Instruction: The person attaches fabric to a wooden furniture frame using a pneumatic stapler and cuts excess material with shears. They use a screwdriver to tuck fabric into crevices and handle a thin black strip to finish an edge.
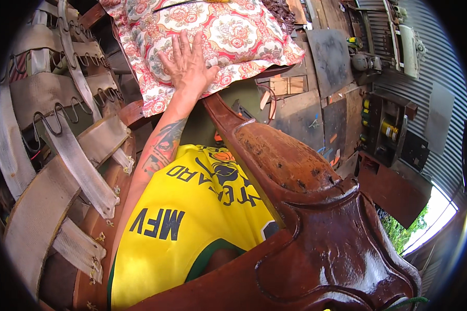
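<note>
My left hand point(188, 65) lies flat, fingers spread, on a cushion covered in red and cream floral cloth point(228, 31) near the top of the view. My tattooed left forearm point(163, 142) reaches up to it from my yellow shirt. The hand presses on the cloth and grips nothing. A carved, glossy dark-brown wooden furniture frame point(306, 207) rises from the lower right, directly in front of my body. My right hand is not visible.
To the left stands a stripped seat frame with grey webbing straps point(62, 171) and zigzag metal springs point(57, 116). Wooden boards and dark metal sheets point(329, 57) lie on the floor at the upper right. A corrugated metal wall point(441, 62) and a crate of cans point(384, 127) stand further right.
</note>
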The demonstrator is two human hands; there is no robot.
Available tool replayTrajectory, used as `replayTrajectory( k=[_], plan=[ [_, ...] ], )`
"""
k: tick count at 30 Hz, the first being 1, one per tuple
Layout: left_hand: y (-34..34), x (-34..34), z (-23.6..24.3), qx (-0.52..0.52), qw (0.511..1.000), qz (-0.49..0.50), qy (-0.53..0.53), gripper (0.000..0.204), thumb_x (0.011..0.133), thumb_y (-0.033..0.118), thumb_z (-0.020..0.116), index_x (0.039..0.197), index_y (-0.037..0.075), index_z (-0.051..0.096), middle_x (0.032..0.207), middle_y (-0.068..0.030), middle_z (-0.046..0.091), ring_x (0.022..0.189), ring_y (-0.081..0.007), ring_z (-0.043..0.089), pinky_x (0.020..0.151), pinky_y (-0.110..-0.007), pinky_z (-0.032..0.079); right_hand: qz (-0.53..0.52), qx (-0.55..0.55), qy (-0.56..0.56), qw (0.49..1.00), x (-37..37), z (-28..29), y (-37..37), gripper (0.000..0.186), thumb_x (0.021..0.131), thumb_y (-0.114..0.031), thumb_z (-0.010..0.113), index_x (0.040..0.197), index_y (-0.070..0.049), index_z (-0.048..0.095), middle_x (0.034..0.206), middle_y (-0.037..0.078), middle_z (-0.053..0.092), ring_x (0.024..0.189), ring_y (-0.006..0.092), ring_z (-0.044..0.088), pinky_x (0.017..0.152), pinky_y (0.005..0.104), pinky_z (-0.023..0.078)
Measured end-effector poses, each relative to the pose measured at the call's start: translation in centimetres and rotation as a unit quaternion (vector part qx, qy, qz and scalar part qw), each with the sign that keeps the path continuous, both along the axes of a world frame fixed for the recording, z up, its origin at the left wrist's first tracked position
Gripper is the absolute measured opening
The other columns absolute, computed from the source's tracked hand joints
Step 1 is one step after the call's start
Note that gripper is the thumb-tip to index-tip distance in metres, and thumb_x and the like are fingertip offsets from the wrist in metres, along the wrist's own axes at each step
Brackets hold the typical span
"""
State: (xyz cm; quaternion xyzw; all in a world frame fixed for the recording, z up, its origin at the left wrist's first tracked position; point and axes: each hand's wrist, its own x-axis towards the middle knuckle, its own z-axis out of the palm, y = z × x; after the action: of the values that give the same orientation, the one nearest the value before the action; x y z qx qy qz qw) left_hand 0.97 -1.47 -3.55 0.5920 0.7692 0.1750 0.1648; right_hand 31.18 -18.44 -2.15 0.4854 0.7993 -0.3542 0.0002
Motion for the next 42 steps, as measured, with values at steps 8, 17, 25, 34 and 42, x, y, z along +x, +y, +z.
replayTrajectory(
  k=[8, 17, 25, 34, 42],
  plan=[
    [-1.0, -3.0, 0.0, 0.044, 0.996, -0.062, -0.045, 0.111, 0.080, 0.048, 0.089, 0.176, 0.037, 0.034, 0.186, -0.0151, 0.023, 0.171, -0.0379, 0.020, 0.132, -0.068, 0.011, 0.121, -0.042, -0.013, 0.992, -1.0, 2.5, 2.9, 0.065, 0.092, -0.018, 0.067, 0.154, 0.000, 0.056, 0.115, 0.019, 0.070, 0.111, 0.0397, 0.066, 0.098, 0.0523, 0.055],
    [-1.8, -2.8, -0.1, 0.081, 0.995, -0.054, -0.021, 0.101, 0.079, 0.042, 0.081, 0.172, 0.035, 0.043, 0.185, -0.0154, 0.024, 0.172, -0.0388, 0.017, 0.135, -0.067, 0.004, 0.068, -0.107, -0.026, 0.992, -0.5, 6.1, 8.4, 0.047, 0.102, -0.034, 0.072, 0.137, -0.003, 0.076, 0.103, 0.019, 0.080, 0.093, 0.0387, 0.077, 0.086, 0.0483, 0.062],
    [-1.5, -1.2, 1.9, 0.026, 1.000, -0.010, 0.010, 0.108, 0.078, 0.059, 0.091, 0.171, 0.033, 0.042, 0.184, -0.0094, 0.025, 0.171, -0.0386, 0.018, 0.128, -0.083, 0.002, -0.049, 0.120, 0.079, 0.988, -3.9, 8.0, 23.7, 0.022, 0.104, -0.022, 0.078, 0.097, -0.001, 0.082, 0.083, 0.016, 0.078, 0.074, 0.0289, 0.075, 0.070, 0.0394, 0.058],
    [-1.8, -0.5, 2.8, 0.001, 0.999, 0.019, 0.029, 0.115, 0.080, 0.062, 0.088, 0.177, 0.037, 0.030, 0.185, -0.0178, 0.019, 0.171, -0.0468, 0.009, 0.124, -0.087, 0.002, 0.054, 0.348, 0.086, 0.932, -17.7, 4.4, 38.1, 0.033, 0.102, -0.015, 0.075, 0.133, -0.006, 0.074, 0.135, 0.016, 0.073, 0.126, 0.0365, 0.069, 0.105, 0.0466, 0.055],
    [-2.9, -2.9, 1.4, 0.039, 0.998, -0.016, -0.056, 0.099, 0.078, 0.031, 0.085, 0.169, 0.039, 0.046, 0.185, -0.0111, 0.026, 0.172, -0.0373, 0.014, 0.131, -0.074, 0.004, 0.171, 0.272, -0.228, 0.919, -20.3, 4.1, 38.4, 0.032, 0.104, -0.021, 0.064, 0.132, -0.005, 0.066, 0.123, 0.018, 0.072, 0.123, 0.0340, 0.066, 0.110, 0.0450, 0.050]
  ],
)
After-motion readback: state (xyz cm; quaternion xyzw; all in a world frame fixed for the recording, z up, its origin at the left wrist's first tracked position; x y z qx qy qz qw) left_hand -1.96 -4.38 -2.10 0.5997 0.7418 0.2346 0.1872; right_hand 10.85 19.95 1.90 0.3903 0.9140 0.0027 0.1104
